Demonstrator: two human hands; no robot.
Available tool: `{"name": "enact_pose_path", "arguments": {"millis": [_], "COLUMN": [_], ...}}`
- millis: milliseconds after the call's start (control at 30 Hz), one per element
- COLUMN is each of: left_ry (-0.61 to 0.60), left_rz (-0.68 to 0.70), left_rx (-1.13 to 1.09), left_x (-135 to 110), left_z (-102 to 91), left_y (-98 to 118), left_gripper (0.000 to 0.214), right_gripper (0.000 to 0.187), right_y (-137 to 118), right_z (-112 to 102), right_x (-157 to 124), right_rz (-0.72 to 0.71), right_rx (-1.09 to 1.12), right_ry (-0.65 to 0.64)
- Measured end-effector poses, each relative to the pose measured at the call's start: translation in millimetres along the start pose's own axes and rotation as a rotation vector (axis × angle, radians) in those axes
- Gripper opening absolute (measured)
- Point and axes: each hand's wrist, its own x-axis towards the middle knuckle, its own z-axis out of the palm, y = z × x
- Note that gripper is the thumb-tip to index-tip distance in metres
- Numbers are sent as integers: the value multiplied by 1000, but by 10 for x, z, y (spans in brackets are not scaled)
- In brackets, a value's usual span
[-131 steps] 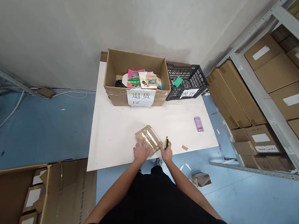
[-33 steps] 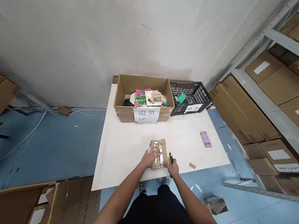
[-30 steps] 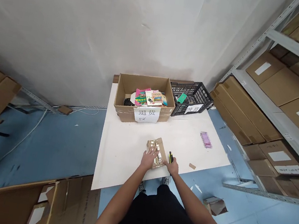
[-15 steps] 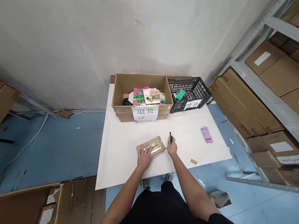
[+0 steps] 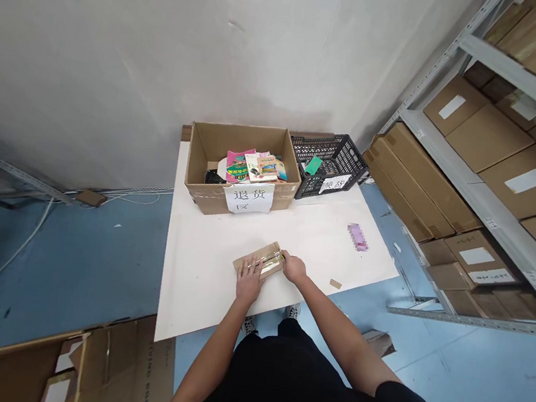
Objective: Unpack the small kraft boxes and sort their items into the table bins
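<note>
the left hand (image 5: 248,283) lies flat, spread, on the taped box (image 5: 267,255) on the surface (image 5: 199,291); at the box's three o'clock end, the right hand (image 5: 293,268) curls round a mostly hidden cutter (image 5: 283,255); a carton (image 5: 212,204) stands at eleven o'clock.

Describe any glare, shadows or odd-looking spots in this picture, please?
In the head view, small glints on the parcel; same view, a soft shadow on the wall above the box and crate; same view, the shelf slants, perhaps from a wide lens, and coarse pixels hide the purple item's details.
</note>
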Motion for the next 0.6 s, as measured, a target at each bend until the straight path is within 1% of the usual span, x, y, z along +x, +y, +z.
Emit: {"name": "enact_pose_path", "arguments": {"millis": [133, 233, 433, 533, 600], "left_ry": [-3, -17, -20, -9, -1], "left_rz": [4, 1, -7, -9, -7], "left_rx": [-12, -22, -78, -74, -53], "left_x": [-9, -13, -8, -5, 0], "left_z": [-8, -23, -32, -31, -32], "left_y": [-5, 1, 7, 8, 12], "left_gripper": [71, 72, 77, 76, 74], "right_gripper": [58, 58, 64, 65, 61], "right_y": [-89, -109, -64, -21, 36], "right_z": [-54, -61, 54, 10, -64], "right_x": [-30, -93, -300, -354, -377], "right_rz": [22, 36, 81, 86, 70], "right_rx": [-58, -88, -96, -107, -106], "right_ry": [-41, -52, -69, -102, -123]}}
